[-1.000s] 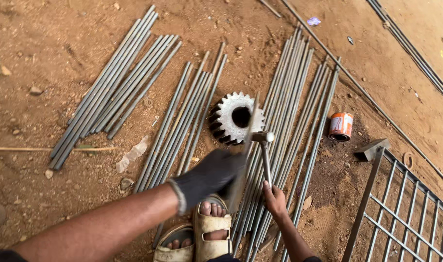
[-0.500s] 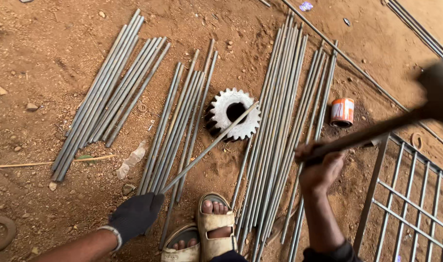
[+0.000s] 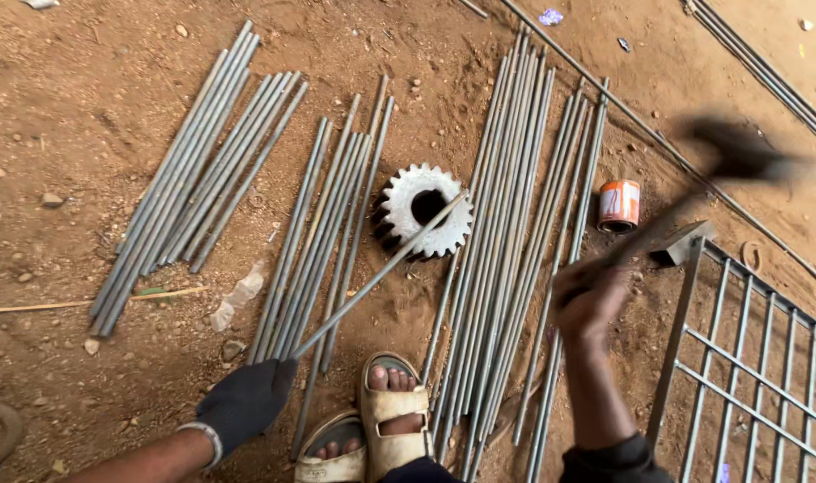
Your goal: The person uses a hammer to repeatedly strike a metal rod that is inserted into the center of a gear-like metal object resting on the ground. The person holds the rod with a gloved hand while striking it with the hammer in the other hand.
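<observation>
My left hand (image 3: 245, 400), in a dark glove, grips the near end of a thin steel rod (image 3: 381, 273). The rod's far end rests on a pale toothed gear wheel (image 3: 423, 211) lying flat on the dirt. My bare right hand (image 3: 589, 293) is closed around the handle of a hammer (image 3: 737, 152). The hammer is raised to the right and blurred by motion, well away from the gear. My sandalled feet (image 3: 372, 429) stand just below the rod, between both hands.
Bundles of steel rods (image 3: 193, 170) lie on the dirt left of the gear, and a longer bundle (image 3: 515, 233) lies right of it. A small orange tin (image 3: 619, 205) stands near a welded metal grille (image 3: 748, 358) at the right. A long thin bar (image 3: 640, 125) runs diagonally.
The left hand has drawn back from the gear to the rod's near end. The right hand has swung the hammer up and out to the right, and now it sits slightly lower and nearer.
</observation>
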